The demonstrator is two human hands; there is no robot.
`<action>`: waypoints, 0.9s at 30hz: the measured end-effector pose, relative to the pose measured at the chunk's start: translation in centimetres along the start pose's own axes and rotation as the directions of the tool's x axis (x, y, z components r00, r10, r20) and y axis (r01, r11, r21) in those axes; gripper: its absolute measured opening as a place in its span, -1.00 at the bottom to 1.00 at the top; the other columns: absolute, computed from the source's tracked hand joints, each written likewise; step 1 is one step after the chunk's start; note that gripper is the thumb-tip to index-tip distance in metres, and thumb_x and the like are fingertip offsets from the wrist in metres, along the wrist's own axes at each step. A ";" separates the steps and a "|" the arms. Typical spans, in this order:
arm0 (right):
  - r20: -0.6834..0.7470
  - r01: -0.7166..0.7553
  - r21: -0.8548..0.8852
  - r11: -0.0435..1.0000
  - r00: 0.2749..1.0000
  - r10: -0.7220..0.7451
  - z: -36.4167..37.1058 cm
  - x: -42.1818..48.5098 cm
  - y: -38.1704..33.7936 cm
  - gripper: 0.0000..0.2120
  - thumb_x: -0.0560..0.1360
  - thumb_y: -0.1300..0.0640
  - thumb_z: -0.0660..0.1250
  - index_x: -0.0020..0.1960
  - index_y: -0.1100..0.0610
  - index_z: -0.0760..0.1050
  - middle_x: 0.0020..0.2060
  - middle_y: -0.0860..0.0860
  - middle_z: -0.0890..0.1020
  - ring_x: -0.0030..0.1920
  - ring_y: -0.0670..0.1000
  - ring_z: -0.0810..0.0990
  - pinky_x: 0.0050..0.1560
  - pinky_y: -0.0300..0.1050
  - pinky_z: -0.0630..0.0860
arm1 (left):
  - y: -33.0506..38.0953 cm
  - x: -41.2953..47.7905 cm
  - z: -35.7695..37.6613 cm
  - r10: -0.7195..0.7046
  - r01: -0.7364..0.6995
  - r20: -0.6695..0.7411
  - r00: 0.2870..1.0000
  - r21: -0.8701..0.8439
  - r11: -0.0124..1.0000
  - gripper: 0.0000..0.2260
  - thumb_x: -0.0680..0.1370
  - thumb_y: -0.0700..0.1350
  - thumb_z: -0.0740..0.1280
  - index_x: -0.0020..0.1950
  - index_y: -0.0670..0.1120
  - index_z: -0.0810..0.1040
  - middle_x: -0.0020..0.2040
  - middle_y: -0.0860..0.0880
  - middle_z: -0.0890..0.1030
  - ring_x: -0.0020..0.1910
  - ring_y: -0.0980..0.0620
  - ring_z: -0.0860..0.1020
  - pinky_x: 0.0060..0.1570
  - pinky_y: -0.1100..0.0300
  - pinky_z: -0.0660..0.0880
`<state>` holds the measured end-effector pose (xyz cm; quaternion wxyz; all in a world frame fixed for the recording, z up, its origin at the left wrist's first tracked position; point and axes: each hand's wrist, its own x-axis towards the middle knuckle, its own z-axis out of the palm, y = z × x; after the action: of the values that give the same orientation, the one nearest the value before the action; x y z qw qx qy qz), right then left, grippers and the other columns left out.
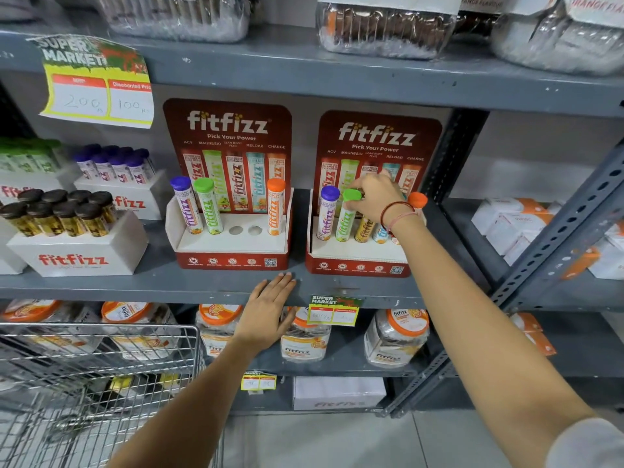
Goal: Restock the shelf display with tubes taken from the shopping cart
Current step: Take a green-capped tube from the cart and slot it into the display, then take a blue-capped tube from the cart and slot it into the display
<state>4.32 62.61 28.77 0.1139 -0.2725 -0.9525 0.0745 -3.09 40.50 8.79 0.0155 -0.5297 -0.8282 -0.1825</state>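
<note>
Two red fitfizz display stands sit on the middle shelf. The left display [233,244] holds a purple-capped, a green-capped and an orange-capped tube, with two round holes bare between them. The right display [358,255] holds several tubes. My right hand [374,197] grips the green-capped tube [346,217] near its cap as it stands in the right display, next to a purple-capped tube [327,214]. My left hand [270,309] rests flat, fingers apart, on the front edge of the shelf [135,285]. The wire shopping cart [101,366] is at lower left.
White fitfizz boxes with dark-capped bottles [60,214] and purple-capped tubes [114,163] stand to the left. Jars [398,336] fill the shelf below. Wrapped packs [385,28] sit on the top shelf. A slotted steel upright [553,248] slants at right.
</note>
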 end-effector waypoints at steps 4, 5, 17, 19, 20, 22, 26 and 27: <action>-0.055 0.007 0.062 0.998 0.999 -0.004 0.3 -0.6 0.0 -0.52 0.44 -0.01 0.37 0.32 0.10 0.40 0.19 0.15 0.56 0.26 0.20 0.37 0.23 0.06 0.38 | -0.1 -0.3 -0.6 -0.023 0.022 -0.016 1.000 -0.054 0.998 -0.54 0.60 0.03 0.13 0.46 -0.07 0.18 0.49 -0.07 0.26 0.47 0.00 0.17 0.48 0.03 0.04; -0.108 0.015 0.080 0.997 0.994 -0.006 0.6 -0.9 -0.2 -0.53 0.45 -0.01 0.37 0.30 0.12 0.42 0.18 0.14 0.55 0.25 0.19 0.39 0.25 0.06 0.37 | -0.3 -0.5 -1.0 -0.043 0.039 -0.050 0.998 -0.081 0.996 -0.57 0.59 0.01 0.15 0.44 -0.08 0.23 0.45 -0.08 0.33 0.44 -0.03 0.24 0.45 0.01 0.10; -0.248 0.325 0.350 0.878 0.937 -0.248 9.3 -4.9 -13.0 -0.88 0.46 0.22 0.32 -0.06 0.24 0.59 -0.12 0.20 0.66 0.00 0.23 0.54 0.06 -0.04 0.43 | -7.6 -14.2 -7.5 -0.455 0.393 -0.381 0.805 -0.232 0.890 -0.77 0.52 -0.23 0.25 0.17 -0.19 0.51 0.10 -0.18 0.61 0.08 -0.15 0.54 0.08 0.07 0.42; -0.176 0.369 0.379 0.849 0.929 -0.325 11.7 -5.8 -16.1 -0.90 0.46 0.23 0.32 -0.09 0.25 0.58 -0.12 0.21 0.65 0.01 0.22 0.55 0.09 -0.03 0.43 | -8.6 -17.9 -7.8 -0.558 0.496 -0.386 0.734 -0.257 0.830 -0.78 0.53 -0.21 0.24 0.16 -0.18 0.52 0.08 -0.21 0.61 0.05 -0.17 0.55 0.04 0.08 0.44; -0.141 0.389 0.385 0.837 0.921 -0.363 12.9 -6.2 -17.7 -0.90 0.46 0.24 0.32 -0.10 0.25 0.58 -0.14 0.21 0.65 -0.01 0.21 0.55 0.06 -0.03 0.44 | -9.0 -19.7 -7.9 -0.601 0.542 -0.383 0.702 -0.260 0.799 -0.79 0.53 -0.21 0.25 0.15 -0.18 0.52 0.06 -0.21 0.61 0.02 -0.18 0.56 0.00 0.08 0.45; -0.078 0.429 0.416 0.802 0.895 -0.439 15.4 -7.4 -20.8 -0.92 0.44 0.25 0.33 -0.13 0.25 0.58 -0.17 0.21 0.66 -0.05 0.22 0.56 0.04 -0.01 0.46 | -9.8 -23.2 -7.9 -0.677 0.626 -0.364 0.640 -0.264 0.734 -0.80 0.53 -0.25 0.28 0.14 -0.17 0.53 0.04 -0.21 0.61 0.00 -0.20 0.56 -0.03 0.04 0.46; 0.132 0.460 0.437 0.773 0.817 -0.561 20.8 -10.3 -26.4 -0.89 0.46 0.21 0.30 -0.12 0.22 0.59 -0.17 0.18 0.66 -0.04 0.20 0.53 -0.04 0.00 0.49 | -10.7 -29.3 -7.5 -0.795 0.751 -0.361 0.488 -0.290 0.593 -0.79 0.53 -0.26 0.27 0.15 -0.16 0.53 0.12 -0.19 0.59 0.11 -0.18 0.52 0.00 -0.03 0.48; 0.186 0.470 0.434 0.769 0.788 -0.587 22.2 -11.1 -27.6 -0.88 0.47 0.20 0.29 -0.13 0.22 0.59 -0.17 0.17 0.65 -0.03 0.19 0.53 -0.04 0.00 0.49 | -10.8 -30.6 -7.3 -0.810 0.770 -0.363 0.461 -0.289 0.568 -0.79 0.53 -0.25 0.26 0.15 -0.16 0.53 0.12 -0.19 0.60 0.11 -0.18 0.52 0.01 -0.04 0.48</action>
<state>-6.06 31.67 11.09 0.0277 0.0515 -0.9649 0.2561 -0.47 7.49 5.83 0.1015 -0.0266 -0.9408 -0.3223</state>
